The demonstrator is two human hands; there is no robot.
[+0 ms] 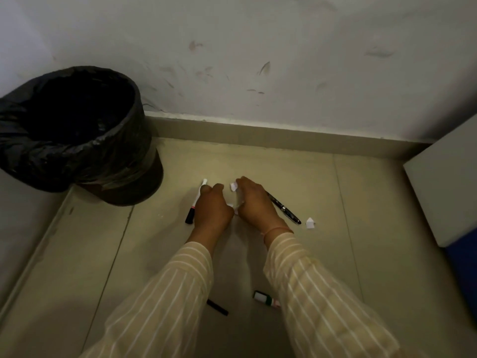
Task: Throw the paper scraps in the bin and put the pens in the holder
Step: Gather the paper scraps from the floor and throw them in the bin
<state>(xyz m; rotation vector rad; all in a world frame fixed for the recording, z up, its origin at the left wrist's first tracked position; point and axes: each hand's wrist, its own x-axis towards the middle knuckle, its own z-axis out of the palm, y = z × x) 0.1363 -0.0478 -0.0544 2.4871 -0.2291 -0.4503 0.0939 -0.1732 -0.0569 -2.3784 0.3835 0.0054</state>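
Both hands rest low on the tiled floor, close together. My left hand [213, 209] is curled, with a bit of white paper showing at its thumb side. My right hand [254, 202] cups over paper scraps [233, 186], fingers bent around them. A white marker with a black cap [196, 201] lies just left of my left hand. Right of my right hand lies a dark pen [284, 208], and beyond it a loose paper scrap [310, 223]. Nearer me are a green-and-white marker [265, 298] and a black pen [217, 307], partly hidden by my sleeves. No pen holder is visible.
A bin lined with a black bag [77, 130] stands at the back left against the scuffed white wall [258, 60]. A white and blue box-like object [449, 197] sits at the right edge. A raised ledge [28, 228] runs along the left.
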